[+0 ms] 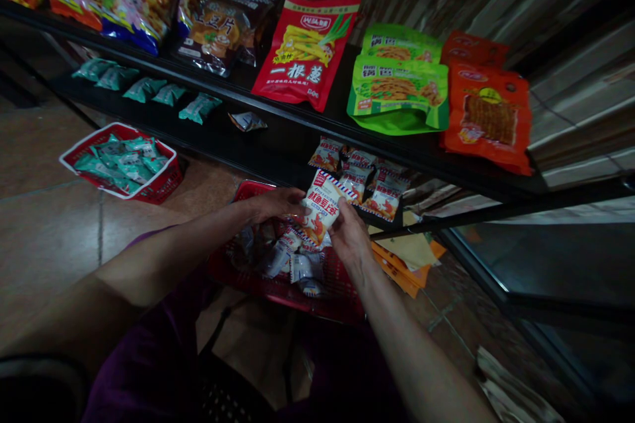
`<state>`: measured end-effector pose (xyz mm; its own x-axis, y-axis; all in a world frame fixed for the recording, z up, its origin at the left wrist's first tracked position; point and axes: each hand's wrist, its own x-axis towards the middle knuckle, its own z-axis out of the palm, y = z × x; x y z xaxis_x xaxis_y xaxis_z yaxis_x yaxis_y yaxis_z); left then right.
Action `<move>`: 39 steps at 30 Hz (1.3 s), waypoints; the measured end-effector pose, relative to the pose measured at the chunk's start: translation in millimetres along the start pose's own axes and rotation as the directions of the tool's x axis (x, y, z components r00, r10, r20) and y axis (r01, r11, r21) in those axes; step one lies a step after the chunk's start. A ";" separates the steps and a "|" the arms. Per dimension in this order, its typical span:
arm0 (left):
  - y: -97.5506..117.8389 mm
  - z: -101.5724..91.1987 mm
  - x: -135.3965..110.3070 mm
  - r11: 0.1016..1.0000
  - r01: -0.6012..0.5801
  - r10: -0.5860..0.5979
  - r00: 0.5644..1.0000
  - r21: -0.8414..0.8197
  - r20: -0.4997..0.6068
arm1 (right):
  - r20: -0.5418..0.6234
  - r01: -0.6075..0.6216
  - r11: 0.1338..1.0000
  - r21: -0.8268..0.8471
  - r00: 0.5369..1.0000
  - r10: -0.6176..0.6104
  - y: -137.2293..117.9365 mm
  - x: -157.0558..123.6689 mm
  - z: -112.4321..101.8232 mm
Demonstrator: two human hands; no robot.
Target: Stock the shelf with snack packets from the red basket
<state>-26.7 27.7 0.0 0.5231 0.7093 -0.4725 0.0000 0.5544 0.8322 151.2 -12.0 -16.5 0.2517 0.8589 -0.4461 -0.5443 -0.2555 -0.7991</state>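
Observation:
My left hand (275,205) and my right hand (350,234) both grip a small white and red snack packet (321,208) with blue-red striped edging, held between them above a red basket (297,294). The left fingers close on its left side, the right fingers pinch its right side. Several similar small packets (288,258) lie in the basket below. More packets of the same kind (364,178) stand in a row on the lower black shelf just beyond the hands.
A second red basket (161,188) with teal packets sits on the tiled floor at left. Teal packets (143,88) line the lower shelf. On the upper shelf (297,115) lie a red bag (307,53), green bags (397,89) and orange bags (489,115). Orange paper (407,264) lies on the floor at right.

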 end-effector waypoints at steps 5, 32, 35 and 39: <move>0.7 1.2 -1.7 0.998 -0.016 0.012 0.998 0.065 0.068 | -0.067 -0.017 0.999 0.036 0.998 0.020 1.1 6.8 -4.9; -4.2 -3.3 11.2 0.969 -0.109 0.084 0.989 -0.223 -0.120 | 0.107 -0.103 0.991 -0.089 0.988 0.112 -4.6 -12.6 10.9; -3.2 -3.3 10.9 0.970 -0.099 0.073 0.990 -0.222 -0.121 | 0.081 -0.081 0.992 -0.092 0.993 0.089 -4.0 -11.0 10.2; -1.7 -4.0 11.9 0.961 -0.061 0.037 0.995 -0.269 -0.094 | 0.071 -0.081 0.989 -0.123 0.993 0.091 -3.4 -9.0 8.2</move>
<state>-23.8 36.9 -8.1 0.4406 0.7670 -0.4664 -0.2611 0.6066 0.7509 144.3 -15.2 -6.5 0.1443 0.8614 -0.4870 -0.4605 -0.3771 -0.8035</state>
